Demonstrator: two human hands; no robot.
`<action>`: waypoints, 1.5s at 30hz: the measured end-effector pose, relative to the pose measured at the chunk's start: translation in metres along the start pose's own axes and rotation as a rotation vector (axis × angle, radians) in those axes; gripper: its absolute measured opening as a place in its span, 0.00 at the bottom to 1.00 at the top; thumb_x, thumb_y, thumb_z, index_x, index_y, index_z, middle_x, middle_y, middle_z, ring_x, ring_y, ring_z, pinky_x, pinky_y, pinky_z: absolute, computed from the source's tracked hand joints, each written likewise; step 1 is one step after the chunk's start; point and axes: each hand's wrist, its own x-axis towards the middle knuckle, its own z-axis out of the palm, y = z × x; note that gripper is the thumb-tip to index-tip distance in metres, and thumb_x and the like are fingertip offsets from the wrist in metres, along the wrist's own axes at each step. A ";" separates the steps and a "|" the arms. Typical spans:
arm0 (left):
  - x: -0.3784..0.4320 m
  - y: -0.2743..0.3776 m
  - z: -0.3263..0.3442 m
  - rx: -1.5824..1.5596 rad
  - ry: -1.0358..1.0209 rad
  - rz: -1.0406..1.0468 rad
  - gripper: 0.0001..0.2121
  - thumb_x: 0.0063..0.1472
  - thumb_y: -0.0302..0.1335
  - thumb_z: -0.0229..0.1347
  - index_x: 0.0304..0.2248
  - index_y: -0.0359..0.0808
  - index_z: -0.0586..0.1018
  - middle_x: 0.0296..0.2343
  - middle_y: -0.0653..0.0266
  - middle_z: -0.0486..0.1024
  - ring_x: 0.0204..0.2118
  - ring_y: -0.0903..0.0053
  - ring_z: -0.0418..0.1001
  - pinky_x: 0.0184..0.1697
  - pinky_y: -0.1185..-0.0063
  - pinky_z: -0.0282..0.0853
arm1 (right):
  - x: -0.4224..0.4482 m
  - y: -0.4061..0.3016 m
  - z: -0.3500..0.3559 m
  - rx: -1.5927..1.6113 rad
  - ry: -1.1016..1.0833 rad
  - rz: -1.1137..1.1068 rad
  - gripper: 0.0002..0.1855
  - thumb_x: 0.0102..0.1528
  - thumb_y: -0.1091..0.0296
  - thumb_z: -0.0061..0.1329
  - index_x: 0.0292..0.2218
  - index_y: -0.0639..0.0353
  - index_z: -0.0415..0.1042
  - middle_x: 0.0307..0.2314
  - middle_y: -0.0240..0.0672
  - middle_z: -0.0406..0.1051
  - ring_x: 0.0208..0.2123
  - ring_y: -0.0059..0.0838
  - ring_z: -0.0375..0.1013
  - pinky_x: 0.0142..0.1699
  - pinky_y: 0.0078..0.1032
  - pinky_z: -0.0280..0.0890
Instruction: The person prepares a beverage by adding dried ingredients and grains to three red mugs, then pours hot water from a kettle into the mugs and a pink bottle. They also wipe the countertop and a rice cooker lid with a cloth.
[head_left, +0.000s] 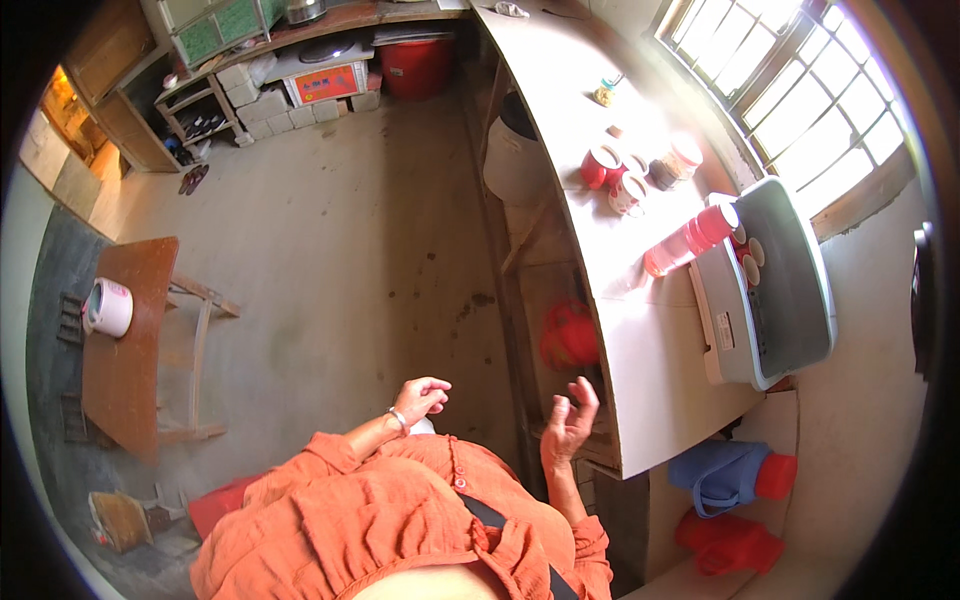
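Observation:
My left hand (421, 399) hovers over the floor in front of my orange shirt (390, 517), a bracelet on its wrist, its fingers loosely curled around nothing. Beside the front edge of the pale counter (660, 390), my right hand (568, 424) is raised with its fingers apart, holding nothing. On the counter stand a pink water bottle (690, 240), a red mug (600, 166), a patterned mug (628, 193) and a lidded jar (676, 162). A grey plastic tub (795, 285) with several cups in it rests at the wall end.
Under the counter are a white barrel (511, 157) and a red bag (570, 334). Blue (716, 472) and red thermos flasks (727, 541) stand low at right. A wooden table (131, 345) with a white pot (112, 306) is at left. A red bucket (416, 67) sits far back.

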 end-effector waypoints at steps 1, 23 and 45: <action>0.003 -0.001 -0.019 -0.042 0.003 0.043 0.10 0.58 0.25 0.52 0.39 0.32 0.75 0.27 0.66 0.75 0.24 0.86 0.71 0.29 0.86 0.71 | -0.002 0.004 0.021 0.052 -0.042 0.052 0.22 0.54 0.79 0.41 0.51 0.61 0.59 0.46 0.35 0.61 0.44 0.25 0.65 0.40 0.19 0.64; 0.152 0.099 -0.167 -0.272 0.425 0.058 0.09 0.61 0.27 0.49 0.40 0.34 0.74 0.27 0.66 0.74 0.24 0.84 0.71 0.30 0.83 0.73 | 0.161 0.045 0.307 0.366 -0.582 0.378 0.12 0.59 0.72 0.40 0.45 0.63 0.64 0.35 0.36 0.70 0.29 0.19 0.71 0.31 0.16 0.68; 0.430 0.319 -0.332 -0.309 0.448 0.112 0.10 0.62 0.27 0.49 0.41 0.35 0.73 0.28 0.65 0.73 0.26 0.82 0.71 0.31 0.82 0.72 | 0.440 0.039 0.618 0.335 -0.605 0.403 0.12 0.58 0.63 0.46 0.31 0.64 0.69 0.17 0.27 0.65 0.17 0.14 0.63 0.22 0.15 0.62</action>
